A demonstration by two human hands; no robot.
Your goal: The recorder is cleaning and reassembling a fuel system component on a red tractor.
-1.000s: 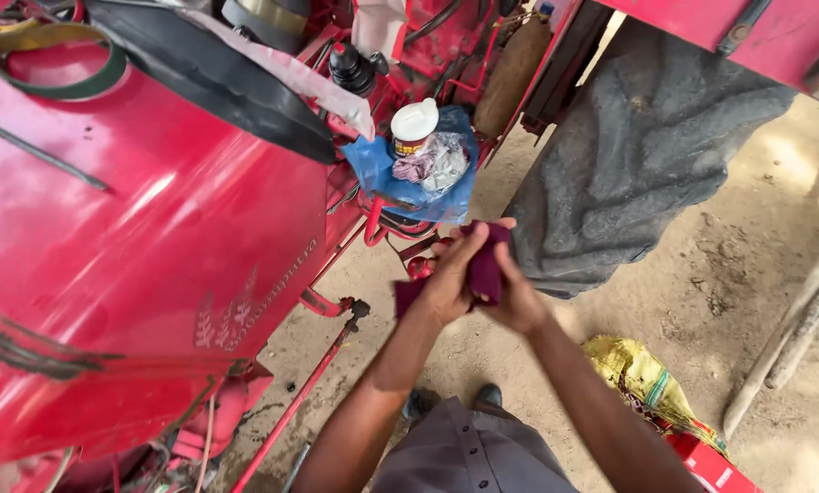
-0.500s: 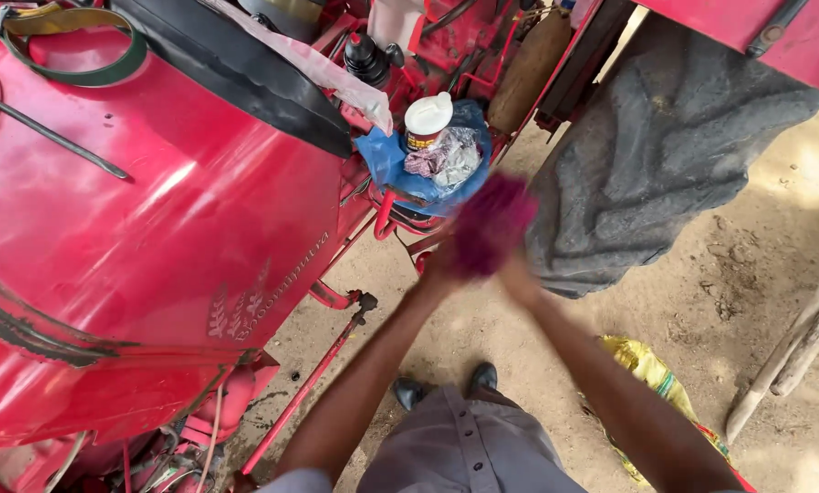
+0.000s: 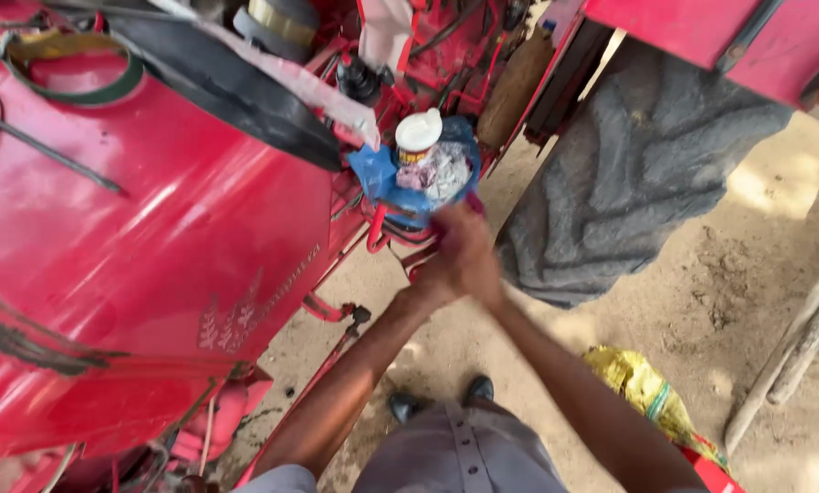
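Observation:
My left hand (image 3: 435,278) and my right hand (image 3: 478,256) are pressed together and blurred, just below a blue bag (image 3: 373,178) that hangs on the side of a red tractor (image 3: 154,246). Both hands are closed around a maroon cloth (image 3: 475,204), of which only slivers show at the fingers. In the blue bag stand a white-capped jar (image 3: 418,137) and a crumpled pale rag (image 3: 444,173). My fingertips are close to the bag's lower edge; I cannot tell whether they touch it.
A big black tyre (image 3: 628,183) stands right of my hands. Thin red rods and levers (image 3: 336,342) stick out below the tractor body. On the sandy ground lie a yellow sack (image 3: 642,388) and wooden poles (image 3: 802,356). My shoes (image 3: 441,402) show below.
My joined hands have moved up and slightly left toward the blue bag. The maroon cloth, plainly seen between the hands before, is now mostly covered by them.

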